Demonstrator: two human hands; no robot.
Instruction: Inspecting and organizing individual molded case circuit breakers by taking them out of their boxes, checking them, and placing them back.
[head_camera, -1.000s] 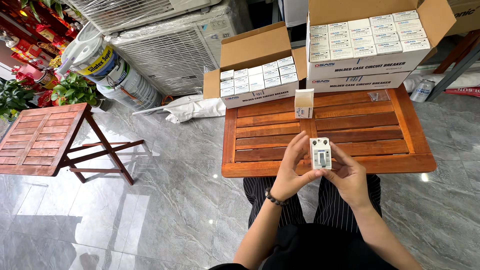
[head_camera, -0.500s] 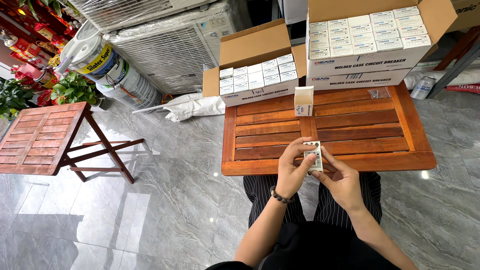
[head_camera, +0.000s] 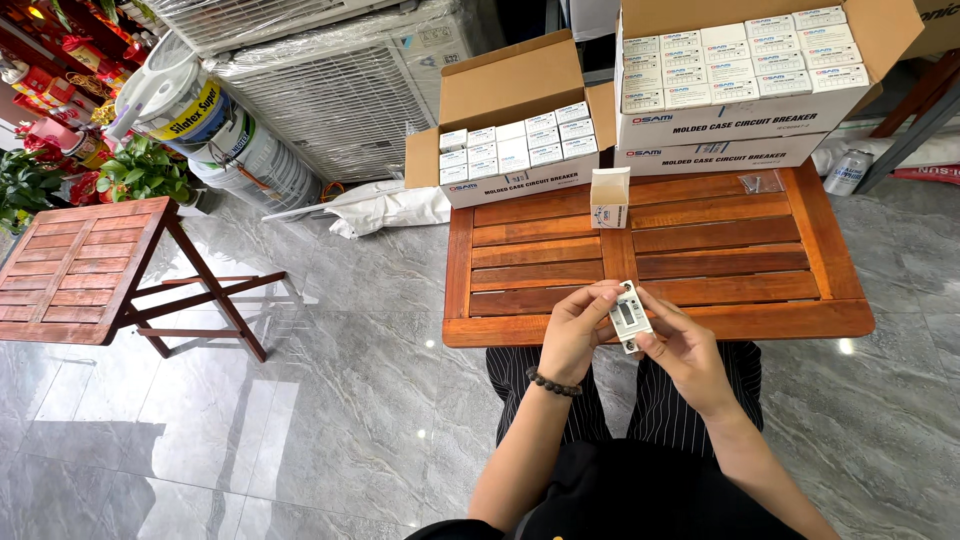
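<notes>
Since a moment ago the breaker (head_camera: 629, 317) has tilted edge-on, both hands, left (head_camera: 575, 333) and right (head_camera: 683, 345), clamped on it over the tabletop's (head_camera: 660, 325) near edge; inspection seems underway, and boxing (head_camera: 609, 198) it needs a steady turn.

There was one view only, from a camera worn on the seated person's head. It looked steeply down and forward over the lap, so both forearms rose from the bottom edge and the left hand (head_camera: 577, 330) and right hand (head_camera: 680, 345) sat close, a little below the middle. Beyond them lay the low slatted wooden table (head_camera: 760, 260), seen almost from above, with the open cardboard cartons (head_camera: 520, 130) farther off along the top edge. The lens was wide: the grey marble floor (head_camera: 330, 400) and a folding side table (head_camera: 80, 270) filled the left side, well away. No second view shared the scene.
</notes>
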